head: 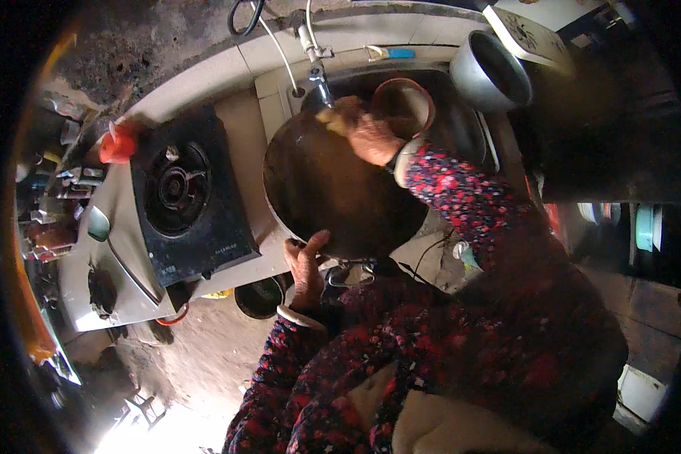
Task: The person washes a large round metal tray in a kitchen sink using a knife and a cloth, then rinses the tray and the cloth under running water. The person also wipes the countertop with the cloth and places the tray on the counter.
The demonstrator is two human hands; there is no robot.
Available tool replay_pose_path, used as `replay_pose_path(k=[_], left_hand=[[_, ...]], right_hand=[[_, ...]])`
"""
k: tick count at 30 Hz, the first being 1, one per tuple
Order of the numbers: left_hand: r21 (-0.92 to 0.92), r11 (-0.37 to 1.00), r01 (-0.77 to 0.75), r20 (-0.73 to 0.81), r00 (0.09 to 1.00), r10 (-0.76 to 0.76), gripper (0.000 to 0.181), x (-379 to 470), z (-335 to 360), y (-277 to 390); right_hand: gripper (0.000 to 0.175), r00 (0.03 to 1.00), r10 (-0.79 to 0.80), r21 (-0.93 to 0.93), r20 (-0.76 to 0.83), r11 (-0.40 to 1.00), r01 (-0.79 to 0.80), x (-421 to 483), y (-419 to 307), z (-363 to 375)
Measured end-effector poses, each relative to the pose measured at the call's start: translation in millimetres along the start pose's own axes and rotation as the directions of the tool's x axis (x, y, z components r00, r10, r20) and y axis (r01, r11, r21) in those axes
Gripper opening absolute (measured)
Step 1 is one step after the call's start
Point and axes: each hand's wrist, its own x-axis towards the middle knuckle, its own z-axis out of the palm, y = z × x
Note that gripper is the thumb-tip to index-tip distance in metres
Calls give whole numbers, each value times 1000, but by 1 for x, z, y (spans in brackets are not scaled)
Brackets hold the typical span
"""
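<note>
A large dark wok (346, 193) rests over the front left of the sink (459, 130), its inside facing up. My left hand (306, 269) grips the near rim, thumb over the edge. At the far rim, my right hand (374, 139) holds a yellowish scrubbing pad or cloth (332, 121) against the inside; motion blur hides what kind it is. Just beyond that hand is a metal tap (322, 88); I cannot tell whether water runs. A round red-rimmed basin (406, 108) stands in the sink beside my right hand.
Left of the sink is a black gas stove (190, 193), with an orange cup (117, 148) and a long-handled ladle (130, 267) beside it. An aluminium pot (471, 74) stands at the sink's far right corner. A blue-handled brush (394, 53) lies on the back ledge.
</note>
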Motion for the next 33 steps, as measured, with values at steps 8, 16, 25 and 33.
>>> replay_pose_path(k=[8,16,25,33], left_hand=[[43,997,-71,55,996,68,53,-2,5,9],[113,993,-33,63,998,26,58,4,2,12],[156,987,-24,61,998,14,47,13,-2,9],[115,993,15,92,995,-26,51,17,-4,10]], right_hand=[[41,950,-143,-761,277,571,308,-92,-38,-13],[35,992,-125,-28,-34,992,124,-2,-88,-20],[20,825,434,46,362,875,-481,-128,53,-46],[24,599,594,499,537,349,-793,-171,71,-11]])
